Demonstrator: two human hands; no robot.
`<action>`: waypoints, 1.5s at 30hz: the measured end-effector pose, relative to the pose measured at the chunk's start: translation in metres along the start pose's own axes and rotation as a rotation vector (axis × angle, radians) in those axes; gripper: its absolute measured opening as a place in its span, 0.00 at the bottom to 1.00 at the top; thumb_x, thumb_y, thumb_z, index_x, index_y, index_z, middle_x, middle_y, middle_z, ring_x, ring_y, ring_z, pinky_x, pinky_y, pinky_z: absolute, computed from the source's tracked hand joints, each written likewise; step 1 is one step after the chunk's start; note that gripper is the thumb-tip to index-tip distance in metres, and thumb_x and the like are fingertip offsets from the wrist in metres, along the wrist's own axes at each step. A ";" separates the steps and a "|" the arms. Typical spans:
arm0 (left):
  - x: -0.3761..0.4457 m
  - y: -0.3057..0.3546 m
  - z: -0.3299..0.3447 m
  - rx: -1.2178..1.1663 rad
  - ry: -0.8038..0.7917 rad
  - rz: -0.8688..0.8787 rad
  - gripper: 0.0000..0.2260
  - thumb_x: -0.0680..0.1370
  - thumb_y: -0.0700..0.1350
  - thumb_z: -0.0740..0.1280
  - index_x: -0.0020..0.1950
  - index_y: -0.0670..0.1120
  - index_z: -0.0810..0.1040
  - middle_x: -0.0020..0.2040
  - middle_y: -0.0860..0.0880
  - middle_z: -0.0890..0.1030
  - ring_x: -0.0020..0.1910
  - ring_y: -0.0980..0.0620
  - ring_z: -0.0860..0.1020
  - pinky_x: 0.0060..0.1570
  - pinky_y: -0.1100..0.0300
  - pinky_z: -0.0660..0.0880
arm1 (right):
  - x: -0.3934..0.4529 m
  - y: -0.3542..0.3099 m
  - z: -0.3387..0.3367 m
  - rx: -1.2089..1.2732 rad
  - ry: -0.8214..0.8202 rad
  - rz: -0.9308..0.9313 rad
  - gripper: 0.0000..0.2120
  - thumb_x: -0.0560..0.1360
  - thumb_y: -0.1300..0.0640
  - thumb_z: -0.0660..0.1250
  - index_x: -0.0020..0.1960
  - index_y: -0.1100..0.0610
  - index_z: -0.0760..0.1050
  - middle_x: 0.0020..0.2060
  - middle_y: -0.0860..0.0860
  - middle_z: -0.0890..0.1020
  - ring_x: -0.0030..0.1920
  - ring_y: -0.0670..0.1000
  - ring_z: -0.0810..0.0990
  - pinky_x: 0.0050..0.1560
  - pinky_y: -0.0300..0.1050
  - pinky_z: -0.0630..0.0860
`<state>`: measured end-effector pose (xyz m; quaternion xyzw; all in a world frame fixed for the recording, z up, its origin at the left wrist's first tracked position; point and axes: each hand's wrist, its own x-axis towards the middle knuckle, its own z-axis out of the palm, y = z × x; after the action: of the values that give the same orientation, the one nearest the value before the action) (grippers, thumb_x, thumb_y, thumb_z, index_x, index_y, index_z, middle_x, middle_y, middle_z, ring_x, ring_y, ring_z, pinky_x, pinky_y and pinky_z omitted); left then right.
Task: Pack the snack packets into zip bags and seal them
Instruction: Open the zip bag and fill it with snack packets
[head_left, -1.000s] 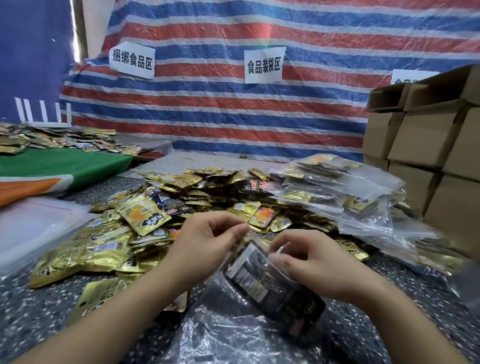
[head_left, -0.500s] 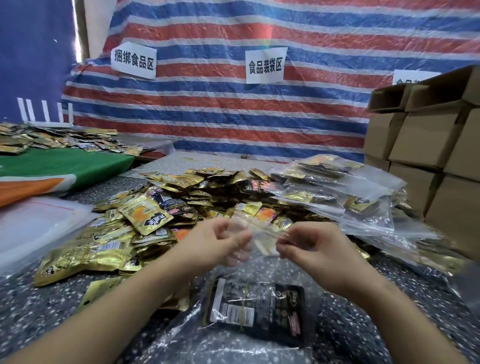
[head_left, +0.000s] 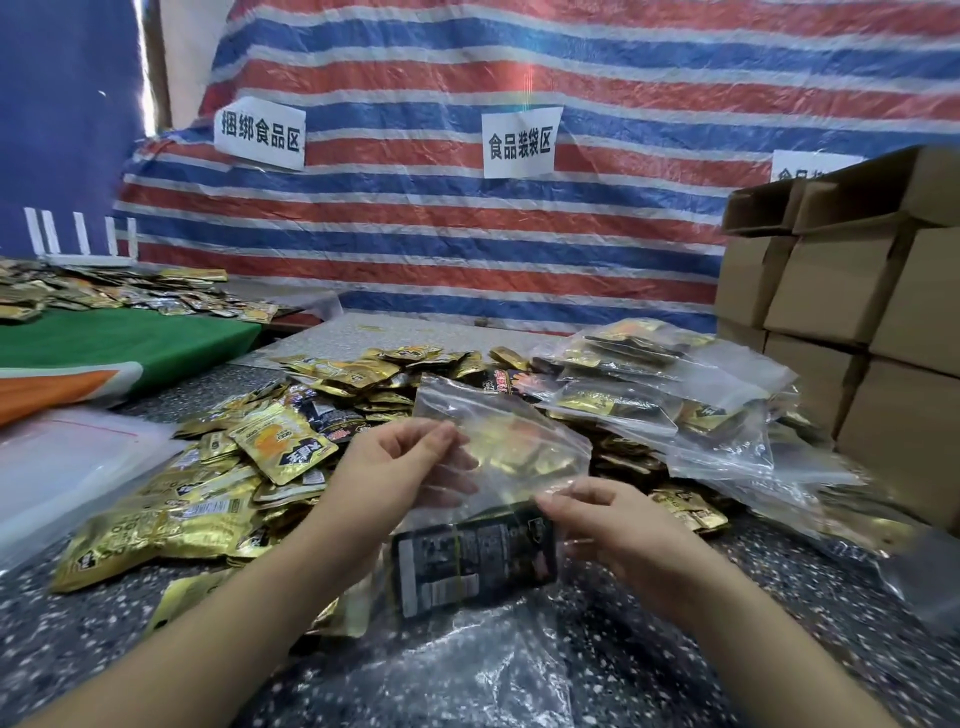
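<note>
Zip bag now lifted higher, pinched between left hand and right hand fingers.

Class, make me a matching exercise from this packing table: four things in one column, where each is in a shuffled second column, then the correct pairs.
Things:
1. zip bag
2. boxes
3. gold packets
4. black packet

Places:
A. stacked at the right edge
B. heaped on the table left of the hands
C. held up by both hands
D. lying on the table below the hands

Pairs: 1-C, 2-A, 3-B, 4-D. The left hand and right hand pinch the bag.
</note>
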<state>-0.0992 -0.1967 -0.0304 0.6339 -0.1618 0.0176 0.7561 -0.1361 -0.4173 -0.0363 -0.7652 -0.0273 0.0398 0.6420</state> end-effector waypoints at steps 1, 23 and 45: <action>-0.001 0.003 0.000 -0.038 -0.009 0.016 0.09 0.76 0.44 0.66 0.47 0.39 0.81 0.42 0.39 0.85 0.37 0.45 0.84 0.34 0.59 0.80 | -0.001 -0.002 0.002 -0.004 0.012 -0.053 0.17 0.68 0.48 0.74 0.47 0.62 0.82 0.46 0.60 0.85 0.41 0.51 0.83 0.45 0.45 0.80; 0.000 0.010 -0.003 0.056 0.030 0.057 0.10 0.82 0.42 0.61 0.50 0.42 0.81 0.43 0.44 0.86 0.39 0.48 0.85 0.41 0.54 0.80 | -0.004 -0.014 0.010 0.157 0.269 -0.386 0.08 0.70 0.62 0.73 0.48 0.62 0.78 0.37 0.55 0.86 0.38 0.51 0.85 0.37 0.39 0.79; 0.006 0.003 -0.011 0.162 0.063 0.054 0.12 0.82 0.46 0.61 0.49 0.42 0.81 0.42 0.46 0.86 0.37 0.49 0.84 0.38 0.58 0.78 | 0.017 0.018 -0.051 -1.005 0.689 0.015 0.04 0.76 0.58 0.63 0.48 0.54 0.76 0.43 0.50 0.82 0.40 0.53 0.79 0.41 0.48 0.77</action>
<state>-0.0918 -0.1870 -0.0271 0.6874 -0.1531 0.0710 0.7064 -0.1145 -0.4685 -0.0460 -0.9435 0.1718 -0.2235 0.1739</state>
